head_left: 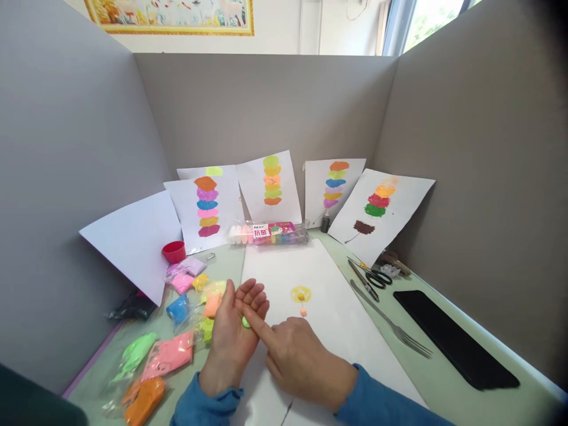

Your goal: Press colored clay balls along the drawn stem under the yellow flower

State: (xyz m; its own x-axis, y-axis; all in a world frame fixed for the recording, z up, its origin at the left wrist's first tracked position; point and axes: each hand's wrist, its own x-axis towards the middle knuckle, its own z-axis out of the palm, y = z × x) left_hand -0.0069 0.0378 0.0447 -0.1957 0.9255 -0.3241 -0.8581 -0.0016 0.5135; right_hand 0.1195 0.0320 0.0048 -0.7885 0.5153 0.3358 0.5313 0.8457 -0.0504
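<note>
My left hand (pixel 233 334) is held palm up over the left edge of a white sheet of paper (pixel 328 331), fingers cupped around a small green lump of clay (pixel 245 322). My right hand (pixel 302 358) lies beside it with the forefinger stretched out, its tip pressing on that green lump; the other fingers are curled in. On the sheet, just beyond my hands, is a smeared yellow clay disc (pixel 300 294) with a small orange ball (pixel 303 311) below it.
Bags of coloured clay (pixel 168 355) lie at the left, with a red cup (pixel 174 251) behind. A clay pack (pixel 268 232) and several decorated sheets (pixel 208 207) lean at the back. Scissors (pixel 373 277), a fork (pixel 390 322) and a black phone (pixel 455 337) lie right.
</note>
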